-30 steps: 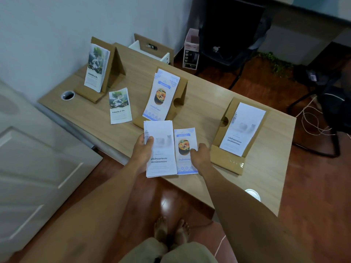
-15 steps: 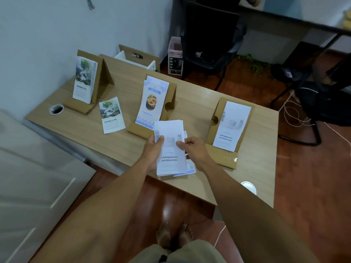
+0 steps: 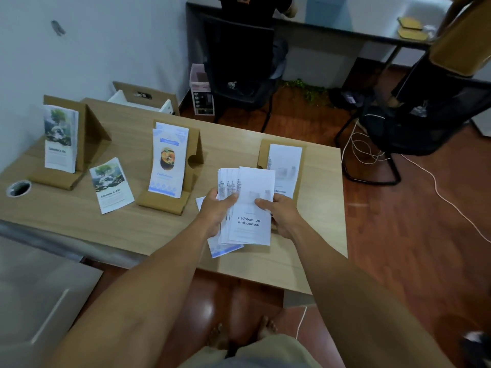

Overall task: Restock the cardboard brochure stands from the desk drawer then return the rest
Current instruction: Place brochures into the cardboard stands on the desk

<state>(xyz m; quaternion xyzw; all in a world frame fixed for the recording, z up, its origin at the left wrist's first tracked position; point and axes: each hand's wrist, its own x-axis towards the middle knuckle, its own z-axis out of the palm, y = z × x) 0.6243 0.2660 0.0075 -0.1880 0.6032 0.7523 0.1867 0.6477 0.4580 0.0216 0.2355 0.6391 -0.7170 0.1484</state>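
Observation:
My left hand [image 3: 216, 213] grips a fanned stack of white brochures [image 3: 233, 187] above the desk's near edge. My right hand [image 3: 281, 216] pinches the top white brochure [image 3: 252, 219] of that stack by its right side. Under them a blue brochure [image 3: 223, 249] lies flat on the desk. Three cardboard stands hold brochures: the left stand [image 3: 87, 134] with tree brochures, the middle stand [image 3: 192, 160] with blue food brochures, the right stand [image 3: 263, 152] with white ones. A loose tree brochure [image 3: 111, 185] lies between the left and middle stands.
The wooden desk [image 3: 313, 256] has a cable hole [image 3: 18, 188] at its left end and an open white drawer [image 3: 138, 100] at the far side. A black chair [image 3: 239, 70] and cables [image 3: 366, 150] stand on the floor beyond. A white panel [image 3: 39, 296] lies at the left.
My left hand lifted the white stack off the desk and over the blue brochure. My right hand left the blue brochure and took hold of the top white one; the stack fanned out.

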